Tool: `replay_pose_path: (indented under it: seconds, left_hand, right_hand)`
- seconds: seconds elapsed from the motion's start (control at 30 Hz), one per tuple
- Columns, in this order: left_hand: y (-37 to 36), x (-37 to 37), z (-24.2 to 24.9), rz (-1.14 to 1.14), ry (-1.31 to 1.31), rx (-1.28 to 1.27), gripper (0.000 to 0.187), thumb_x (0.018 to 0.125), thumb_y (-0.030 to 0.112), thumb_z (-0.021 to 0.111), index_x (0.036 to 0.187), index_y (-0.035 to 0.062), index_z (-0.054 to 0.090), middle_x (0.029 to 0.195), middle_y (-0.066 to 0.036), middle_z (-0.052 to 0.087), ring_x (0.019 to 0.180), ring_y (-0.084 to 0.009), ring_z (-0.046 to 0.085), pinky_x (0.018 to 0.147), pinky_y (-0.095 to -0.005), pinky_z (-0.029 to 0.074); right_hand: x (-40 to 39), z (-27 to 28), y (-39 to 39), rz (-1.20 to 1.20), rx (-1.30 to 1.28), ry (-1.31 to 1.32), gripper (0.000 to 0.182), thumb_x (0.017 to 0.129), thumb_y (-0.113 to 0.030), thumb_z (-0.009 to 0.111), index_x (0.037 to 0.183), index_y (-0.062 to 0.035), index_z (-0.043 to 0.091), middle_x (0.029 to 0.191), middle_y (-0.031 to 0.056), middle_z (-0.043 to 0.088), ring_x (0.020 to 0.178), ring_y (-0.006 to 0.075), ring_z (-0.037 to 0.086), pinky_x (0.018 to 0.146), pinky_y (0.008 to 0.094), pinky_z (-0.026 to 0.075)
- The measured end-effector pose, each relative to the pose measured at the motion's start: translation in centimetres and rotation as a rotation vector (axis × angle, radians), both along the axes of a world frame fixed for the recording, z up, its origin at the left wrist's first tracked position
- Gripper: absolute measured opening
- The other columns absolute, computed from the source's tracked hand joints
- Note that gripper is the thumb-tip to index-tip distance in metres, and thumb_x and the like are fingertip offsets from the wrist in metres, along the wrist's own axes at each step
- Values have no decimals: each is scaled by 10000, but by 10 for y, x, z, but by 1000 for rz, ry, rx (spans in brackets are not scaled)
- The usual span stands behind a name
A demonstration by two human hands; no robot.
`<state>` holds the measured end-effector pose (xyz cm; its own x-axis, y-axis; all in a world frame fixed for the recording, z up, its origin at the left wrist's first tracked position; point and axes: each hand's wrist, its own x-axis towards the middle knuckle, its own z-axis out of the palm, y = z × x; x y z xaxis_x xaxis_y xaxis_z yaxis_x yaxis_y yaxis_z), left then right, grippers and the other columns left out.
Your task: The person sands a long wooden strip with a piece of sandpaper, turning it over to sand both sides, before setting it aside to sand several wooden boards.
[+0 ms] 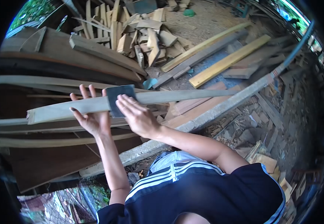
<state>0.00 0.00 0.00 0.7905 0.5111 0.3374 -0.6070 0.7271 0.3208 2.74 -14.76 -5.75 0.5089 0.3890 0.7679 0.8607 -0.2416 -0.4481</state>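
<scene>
A long, pale wooden plank (162,98) crosses in front of me at a slight slant, its rough cut end at the left. My left hand (96,120) supports it from underneath, the plank lying between the thumb in front and the loosely spread fingers behind. On the plank's near face is a dark sheet of sandpaper (112,98), partly wrapped over the upper edge. My right hand (141,120) presses this sheet against the wood with its fingers laid together on top. The underside of the sheet is hidden.
Long boards (57,127) lie stacked at the left. Behind is a heap of wood offcuts (147,37), with yellowish beams (229,61) on the ground to its right. A concrete ledge (214,109) runs diagonally close by. Scraps (260,115) litter the ground at the right.
</scene>
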Motion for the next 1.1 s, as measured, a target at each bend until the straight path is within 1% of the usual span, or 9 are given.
replay_pose_path:
  seconds: [0.17,0.3,0.5,0.63,0.67,0.77,0.83,0.9,1.1]
  left_hand:
    - [-23,-4,4,-15,33,-35,378,909,317,557,1277,246,500,1453,-68,363,1348,-314,309,1106,-609,126]
    - [-19,-2,2,-27,12,-25,402,920,353,537,1308,269,473,1448,-74,371,1348,-312,309,1099,-592,146]
    - [-31,-1,14,32,52,-5,415,876,333,606,1270,235,520,1463,-72,345,1364,-318,274,1127,-580,107]
    - [-31,-4,17,-25,32,-17,421,871,323,613,1272,234,518,1464,-68,343,1369,-317,265,1128,-580,95]
    - [-33,-4,17,-18,27,-24,421,871,323,613,1272,234,518,1464,-68,343,1369,-317,265,1128,-580,95]
    - [-35,-5,18,13,33,-16,473,847,349,639,1285,227,510,1470,-74,333,1373,-320,255,1128,-578,85]
    - [-31,-2,14,-89,-61,-21,557,811,396,671,1308,220,491,1483,-87,306,1379,-323,239,1127,-577,78]
    - [-32,5,14,-18,-31,1,667,752,432,716,1329,208,466,1498,-100,268,1388,-321,212,1127,-584,68]
    - [-33,7,19,7,33,15,674,742,431,708,1323,203,455,1489,-105,286,1384,-334,225,1124,-604,72]
  right_hand:
    - [30,-61,-88,-218,-64,19,374,854,5,501,1227,21,528,1249,200,548,1166,323,536,964,384,478]
    - [57,-107,-155,-483,-103,475,357,936,-94,445,1259,54,485,1321,225,476,1250,317,454,1054,367,380]
    - [-4,-25,-60,-150,11,77,362,888,-44,498,1243,24,509,1278,228,515,1202,332,502,1050,366,389]
    - [37,-81,-122,-307,-54,164,368,890,-69,528,1251,3,509,1275,190,532,1171,283,537,974,366,464]
    - [39,-78,-150,-327,18,692,340,907,-84,503,1237,0,517,1243,181,558,1117,279,574,949,378,478]
    - [80,-158,-212,-672,-37,442,337,971,-219,381,1185,-13,539,1188,217,576,1013,281,625,793,393,527]
    - [60,-95,-183,-577,-19,1015,325,953,-177,434,1216,-14,535,1242,187,558,1151,280,551,915,392,478]
    - [46,-103,-135,-562,-52,456,393,937,-152,487,1307,-21,468,1317,161,507,1042,291,618,820,349,542]
    - [40,-102,-139,-388,-20,181,364,886,-69,532,1247,-16,521,1318,172,501,1226,265,491,922,336,501]
